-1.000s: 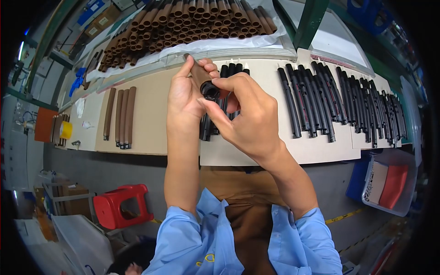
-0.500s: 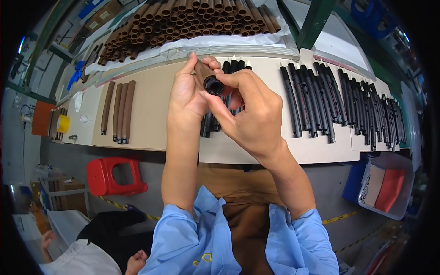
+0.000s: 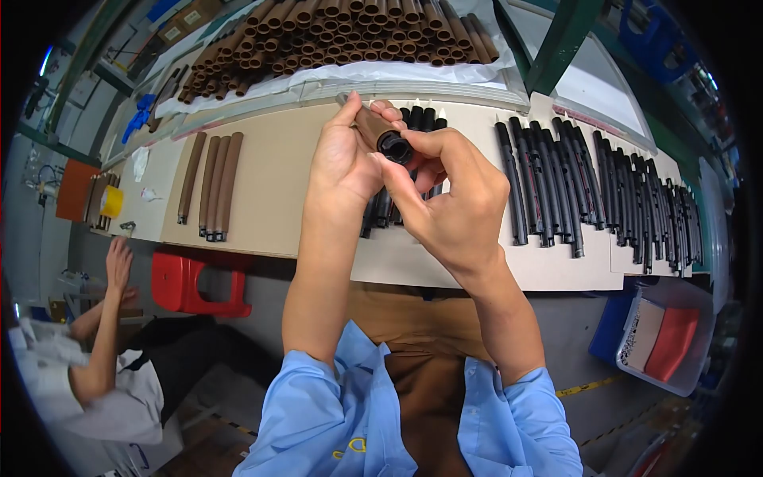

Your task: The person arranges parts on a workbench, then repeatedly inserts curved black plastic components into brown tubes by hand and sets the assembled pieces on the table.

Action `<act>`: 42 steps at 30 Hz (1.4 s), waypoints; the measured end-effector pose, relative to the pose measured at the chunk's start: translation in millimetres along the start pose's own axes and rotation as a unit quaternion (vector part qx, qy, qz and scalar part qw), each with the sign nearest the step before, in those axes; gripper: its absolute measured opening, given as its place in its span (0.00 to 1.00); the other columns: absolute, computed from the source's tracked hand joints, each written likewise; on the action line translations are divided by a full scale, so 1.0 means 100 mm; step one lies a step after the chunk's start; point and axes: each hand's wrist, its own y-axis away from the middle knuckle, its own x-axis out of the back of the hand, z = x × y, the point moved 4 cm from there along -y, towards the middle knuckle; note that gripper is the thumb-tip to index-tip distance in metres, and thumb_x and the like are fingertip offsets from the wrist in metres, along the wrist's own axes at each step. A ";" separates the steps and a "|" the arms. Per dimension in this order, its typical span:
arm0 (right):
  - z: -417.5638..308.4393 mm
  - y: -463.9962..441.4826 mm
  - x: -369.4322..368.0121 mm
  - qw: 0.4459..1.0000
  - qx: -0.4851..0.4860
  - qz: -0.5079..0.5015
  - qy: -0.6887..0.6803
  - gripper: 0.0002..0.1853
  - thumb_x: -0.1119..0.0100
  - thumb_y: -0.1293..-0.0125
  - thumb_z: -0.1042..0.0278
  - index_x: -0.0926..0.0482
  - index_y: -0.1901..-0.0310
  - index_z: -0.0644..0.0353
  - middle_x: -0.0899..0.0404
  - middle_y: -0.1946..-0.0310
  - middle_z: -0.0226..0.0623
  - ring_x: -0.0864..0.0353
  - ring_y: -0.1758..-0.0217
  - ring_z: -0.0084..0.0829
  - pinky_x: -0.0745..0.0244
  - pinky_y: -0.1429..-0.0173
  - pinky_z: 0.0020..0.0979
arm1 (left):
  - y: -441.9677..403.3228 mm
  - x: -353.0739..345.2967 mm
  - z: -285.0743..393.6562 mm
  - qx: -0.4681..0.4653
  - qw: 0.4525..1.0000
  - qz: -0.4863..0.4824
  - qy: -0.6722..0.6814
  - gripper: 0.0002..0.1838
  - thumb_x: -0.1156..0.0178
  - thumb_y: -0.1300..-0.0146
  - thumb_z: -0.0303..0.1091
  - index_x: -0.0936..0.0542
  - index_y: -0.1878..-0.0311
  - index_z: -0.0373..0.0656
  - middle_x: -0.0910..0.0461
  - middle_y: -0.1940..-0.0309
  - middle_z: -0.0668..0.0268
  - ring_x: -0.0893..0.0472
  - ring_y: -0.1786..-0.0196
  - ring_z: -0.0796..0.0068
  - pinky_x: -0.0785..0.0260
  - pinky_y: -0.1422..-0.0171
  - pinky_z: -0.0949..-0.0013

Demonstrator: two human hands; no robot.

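My left hand (image 3: 347, 155) is wrapped around a brown tube (image 3: 371, 126), tilted with its near end toward me. A black hollow end fitting (image 3: 395, 148) sits at that near end. Thumb and forefinger of my right hand (image 3: 461, 179) pinch this fitting. Below and behind my hands lie several black rods (image 3: 427, 119) with pale tips, partly hidden by my fingers. Several brown tubes with black ends (image 3: 221, 191) rest side by side on the board to the left.
A large stack of brown tubes (image 3: 350, 48) fills the back of the bench. Rows of black rods (image 3: 548, 187) lie at right. A red stool (image 3: 179, 282), a clear bin (image 3: 671, 334) and a green post (image 3: 560, 52) stand around. At left, a co-worker's arm (image 3: 107, 334) reaches toward the bench.
The view has shifted slightly, and both my hands keep their grip on the tube and its fitting. At left, the co-worker has leaned in and raised an arm toward the bench edge.
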 end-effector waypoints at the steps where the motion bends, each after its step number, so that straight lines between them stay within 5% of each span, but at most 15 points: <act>1: 0.00 0.00 0.00 1.000 0.001 0.002 -0.001 0.15 0.28 0.52 0.72 0.24 0.64 0.64 0.25 0.77 0.32 0.29 0.84 0.23 0.33 0.80 0.24 | 0.00 0.00 0.00 0.002 1.000 -0.003 0.007 0.20 0.59 0.26 0.47 0.32 0.69 0.42 0.28 0.73 0.62 0.28 0.67 0.66 0.29 0.58 0.64; 17: 0.01 0.11 0.00 0.999 -0.028 -0.030 -0.001 0.20 0.26 0.53 0.70 0.24 0.58 0.64 0.25 0.75 0.33 0.28 0.82 0.23 0.31 0.78 0.23 | -0.10 0.16 -0.01 -0.020 0.999 -0.035 -0.008 0.17 0.57 0.27 0.46 0.32 0.68 0.44 0.30 0.72 0.67 0.28 0.67 0.70 0.30 0.59 0.65; 21: 0.13 0.48 0.23 0.991 -0.108 -0.040 -0.065 0.33 0.23 0.53 0.67 0.28 0.45 0.65 0.23 0.68 0.36 0.27 0.74 0.20 0.30 0.70 0.21 | 0.25 0.24 0.12 -0.165 0.960 0.095 -0.203 0.15 0.47 0.31 0.46 0.29 0.57 0.43 0.27 0.71 0.67 0.26 0.74 0.73 0.31 0.71 0.67; 22: 0.23 0.62 0.35 0.989 -0.128 -0.024 -0.071 0.30 0.28 0.49 0.73 0.30 0.44 0.67 0.24 0.68 0.37 0.26 0.70 0.22 0.29 0.66 0.21 | 0.44 0.24 0.21 -0.207 0.921 0.133 -0.301 0.20 0.46 0.31 0.46 0.29 0.47 0.39 0.27 0.72 0.69 0.27 0.77 0.76 0.33 0.73 0.74; 25: 0.60 1.02 0.58 0.960 -0.249 0.014 -0.130 0.21 0.39 0.39 0.76 0.32 0.44 0.67 0.26 0.70 0.33 0.28 0.69 0.18 0.32 0.64 0.18 | 0.86 0.59 0.69 -0.284 0.727 0.236 -0.579 0.21 0.46 0.32 0.45 0.28 0.46 0.37 0.26 0.72 0.67 0.27 0.78 0.78 0.34 0.74 0.75; 27: 0.76 1.22 0.61 0.943 -0.305 0.017 -0.132 0.18 0.42 0.36 0.77 0.31 0.46 0.67 0.27 0.72 0.30 0.31 0.70 0.15 0.34 0.65 0.16 | 1.12 0.74 1.10 -0.266 0.534 0.319 -0.737 0.18 0.45 0.34 0.44 0.26 0.52 0.37 0.22 0.70 0.56 0.19 0.68 0.61 0.27 0.63 0.59; 29: 0.84 1.35 0.60 0.938 -0.323 0.014 -0.127 0.17 0.43 0.36 0.77 0.31 0.46 0.67 0.28 0.72 0.28 0.32 0.71 0.14 0.36 0.65 0.16 | 1.20 0.78 1.30 -0.305 0.274 0.316 -0.856 0.18 0.45 0.35 0.42 0.25 0.52 0.35 0.21 0.65 0.50 0.18 0.60 0.52 0.28 0.57 0.55; 33: 0.86 1.24 0.57 0.917 -0.373 0.006 -0.142 0.15 0.42 0.36 0.77 0.30 0.48 0.68 0.28 0.72 0.27 0.34 0.73 0.13 0.39 0.68 0.15 | 1.10 1.14 1.42 -0.174 0.147 0.363 -0.904 0.21 0.42 0.38 0.44 0.24 0.51 0.34 0.24 0.58 0.51 0.22 0.55 0.48 0.30 0.52 0.53; 40: 0.79 1.27 0.59 0.940 -0.333 -0.003 -0.077 0.10 0.39 0.39 0.78 0.25 0.56 0.68 0.27 0.75 0.28 0.33 0.75 0.13 0.38 0.71 0.17 | 1.10 1.18 1.35 -0.211 0.023 0.378 -0.901 0.21 0.37 0.44 0.41 0.23 0.55 0.34 0.28 0.57 0.52 0.27 0.50 0.50 0.34 0.47 0.55; 42: 0.78 1.25 0.58 0.951 -0.302 0.004 -0.060 0.10 0.38 0.41 0.80 0.24 0.57 0.68 0.28 0.76 0.29 0.35 0.78 0.14 0.40 0.75 0.18 | 1.13 1.25 1.42 -0.298 -0.045 0.342 -0.890 0.21 0.36 0.44 0.41 0.24 0.52 0.35 0.28 0.55 0.49 0.28 0.49 0.48 0.35 0.47 0.53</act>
